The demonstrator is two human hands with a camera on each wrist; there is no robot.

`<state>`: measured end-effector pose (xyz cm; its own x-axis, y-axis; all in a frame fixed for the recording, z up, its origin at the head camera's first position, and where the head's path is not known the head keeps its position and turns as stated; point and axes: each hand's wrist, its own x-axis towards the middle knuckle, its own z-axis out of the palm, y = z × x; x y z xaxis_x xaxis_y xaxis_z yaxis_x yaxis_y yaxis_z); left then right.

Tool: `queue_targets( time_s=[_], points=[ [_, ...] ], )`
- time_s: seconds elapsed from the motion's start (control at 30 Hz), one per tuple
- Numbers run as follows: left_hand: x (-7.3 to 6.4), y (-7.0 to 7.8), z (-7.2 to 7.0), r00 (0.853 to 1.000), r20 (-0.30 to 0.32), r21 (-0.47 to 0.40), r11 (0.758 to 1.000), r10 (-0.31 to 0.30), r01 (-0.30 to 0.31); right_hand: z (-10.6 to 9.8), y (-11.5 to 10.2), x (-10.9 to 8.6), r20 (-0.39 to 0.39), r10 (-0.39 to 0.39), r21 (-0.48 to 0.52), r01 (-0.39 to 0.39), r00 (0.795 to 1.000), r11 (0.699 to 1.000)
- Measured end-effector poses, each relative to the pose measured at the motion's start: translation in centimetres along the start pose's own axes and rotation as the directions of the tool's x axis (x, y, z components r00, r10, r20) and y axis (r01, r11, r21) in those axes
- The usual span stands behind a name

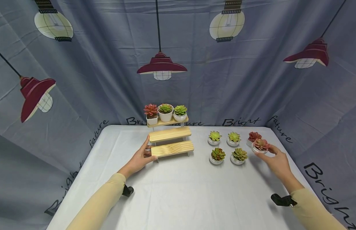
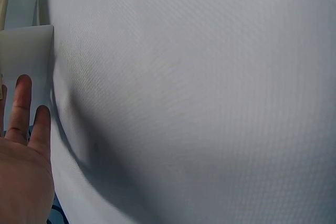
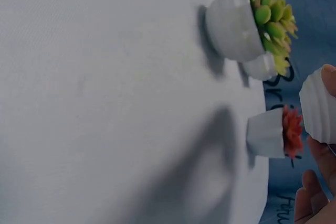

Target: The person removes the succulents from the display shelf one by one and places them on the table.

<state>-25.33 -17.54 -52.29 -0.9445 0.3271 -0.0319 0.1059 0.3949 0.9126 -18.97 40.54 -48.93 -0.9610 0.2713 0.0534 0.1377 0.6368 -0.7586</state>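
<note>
My left hand (image 1: pixel 140 158) holds the left side of a three-tier wooden display stand (image 1: pixel 172 148). Its index finger reaches the middle board and its thumb lies at the lower board's front corner. In the left wrist view, fingers (image 2: pixel 20 106) extend beside the stand's white side panel (image 2: pixel 26 51). Pinched in my right hand (image 1: pixel 277 161) is a pinkish-red potted succulent (image 1: pixel 261 144), raised off the table; its ribbed white pot (image 3: pixel 317 106) shows in the right wrist view. Just behind it stands a dark red succulent (image 1: pixel 254 136) in a white pot.
Two light green succulents (image 1: pixel 215 136) stand behind two darker ones (image 1: pixel 218 154), right of the stand. On the top board sit a red succulent (image 1: pixel 150 109), a larger green one (image 1: pixel 165 108) and another green one (image 1: pixel 180 110). A patterned curtain (image 1: pixel 192 92) rises behind the white table (image 1: pixel 178 195).
</note>
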Motion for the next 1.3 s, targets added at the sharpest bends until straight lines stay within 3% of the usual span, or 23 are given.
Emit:
queue_targets(
  time_s=[0.17,0.43,1.13,1.3],
  points=[
    [0.0,0.1,0.0,1.000,0.004,-0.008,1.000,0.006,-0.006,0.2,1.4,0.0,0.034,0.073,-0.025,-0.072,0.997,0.997],
    [0.1,-0.1,0.0,1.000,-0.008,0.002,1.000,0.014,-0.014,0.5,3.0,-0.3,0.089,0.109,-0.020,-0.108,0.990,0.994],
    [-0.2,0.2,0.1,1.000,-0.005,-0.020,1.000,0.012,-0.012,1.3,5.0,-0.3,0.129,0.213,0.012,-0.216,0.969,0.976],
    [-1.0,2.5,-0.1,1.000,0.026,-0.015,1.000,-0.006,0.006,1.4,5.3,-0.2,0.123,0.205,0.005,-0.208,0.971,0.978]
  ],
)
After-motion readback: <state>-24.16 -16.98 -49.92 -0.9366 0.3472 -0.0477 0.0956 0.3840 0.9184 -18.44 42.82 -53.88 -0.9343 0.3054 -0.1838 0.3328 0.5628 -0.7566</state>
